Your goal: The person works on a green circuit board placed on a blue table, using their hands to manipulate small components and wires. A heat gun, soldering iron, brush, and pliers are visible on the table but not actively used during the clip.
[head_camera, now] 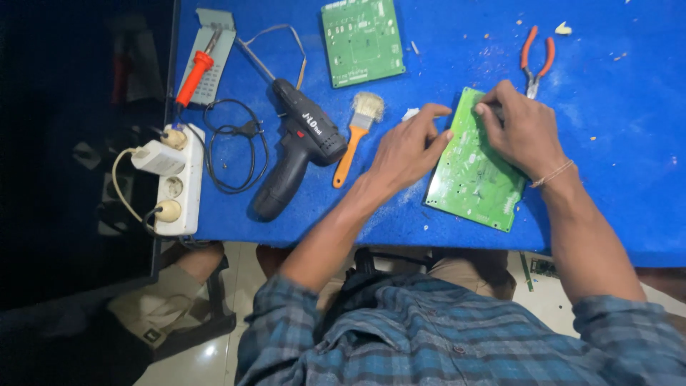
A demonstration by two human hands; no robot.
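Both hands rest on the green circuit board (473, 171) lying flat on the blue desk (614, 179), left hand (409, 146) steadying its left edge, right hand (520, 127) pressing fingertips near the top; I judge it light, stiff, fragile, best gripped by bare edges.

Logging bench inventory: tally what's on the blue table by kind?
Green circuit boards: 2, one under both hands, one at the top
Soldering iron: 1
Black power drill: 1
Orange-handled brush: 1
Orange-handled pliers: 1
White power strip: 1
Total: 7
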